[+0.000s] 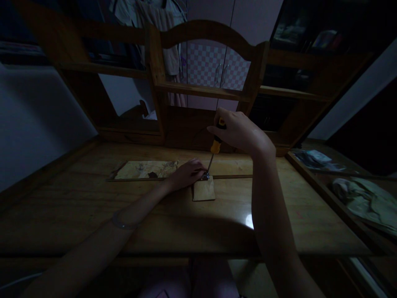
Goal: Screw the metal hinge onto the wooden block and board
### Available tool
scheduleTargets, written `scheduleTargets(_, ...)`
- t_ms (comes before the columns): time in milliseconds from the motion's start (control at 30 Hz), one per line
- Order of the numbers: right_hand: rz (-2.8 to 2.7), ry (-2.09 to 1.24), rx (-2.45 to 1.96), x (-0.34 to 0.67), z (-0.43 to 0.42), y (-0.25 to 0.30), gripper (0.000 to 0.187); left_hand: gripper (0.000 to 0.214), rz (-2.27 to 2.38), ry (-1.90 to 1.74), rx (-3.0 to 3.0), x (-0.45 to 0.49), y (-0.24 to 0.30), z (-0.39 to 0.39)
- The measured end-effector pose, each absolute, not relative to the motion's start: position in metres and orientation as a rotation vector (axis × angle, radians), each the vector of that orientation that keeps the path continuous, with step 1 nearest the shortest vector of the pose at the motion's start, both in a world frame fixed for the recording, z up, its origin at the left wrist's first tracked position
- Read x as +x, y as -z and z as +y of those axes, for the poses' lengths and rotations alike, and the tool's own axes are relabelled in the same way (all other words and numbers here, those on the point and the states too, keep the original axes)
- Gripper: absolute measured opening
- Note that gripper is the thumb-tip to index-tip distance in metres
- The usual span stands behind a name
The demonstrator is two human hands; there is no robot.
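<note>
My right hand [231, 129] is wrapped round the yellow and black handle of a screwdriver [216, 145], which stands tilted with its tip down at a small metal hinge [206, 176]. My left hand [190, 173] rests at the hinge's left side, its fingertips pressed down there; whether they pinch a screw or only the hinge is hidden. The hinge lies where a small square wooden block [204, 190] meets a long wooden board [232, 168]. Dark stains and a peeling surface mark the board's left part.
Everything lies on a wooden desk [124, 219], with an upright shelf frame [204, 87] along its back. To the right, a lower surface holds crumpled pale cloth [369, 200] and plastic-wrapped items [316, 158]. Light reflects off the desk near my right forearm.
</note>
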State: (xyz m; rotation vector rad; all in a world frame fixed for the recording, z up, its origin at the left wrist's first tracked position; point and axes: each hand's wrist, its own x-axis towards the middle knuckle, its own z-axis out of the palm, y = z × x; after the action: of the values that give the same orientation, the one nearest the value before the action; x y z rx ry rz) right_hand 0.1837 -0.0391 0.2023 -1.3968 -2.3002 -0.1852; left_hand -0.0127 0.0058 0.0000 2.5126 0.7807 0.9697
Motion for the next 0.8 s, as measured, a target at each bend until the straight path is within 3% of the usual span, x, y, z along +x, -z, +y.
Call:
scheduleTargets(233, -2.331, 0.143, -1.347, 0.184, -0.043, -0.203, 0.029, 0.011, 0.802, -1.024, 2.518, -0.005, 0.007, 0.007)
scheduleTargets(533, -2.294, 0.203, -1.348, 0.182, -0.043, -0.205, 0.017, 0.007, 0.837, -1.047, 2.492, -0.002, 0.005, 0.004)
scheduleTargets(800, -2.285, 0.167, -1.350, 0.179, -0.047, -0.203, 0.023, 0.010, 0.837, -1.015, 2.521, 0.001, 0.003, 0.002)
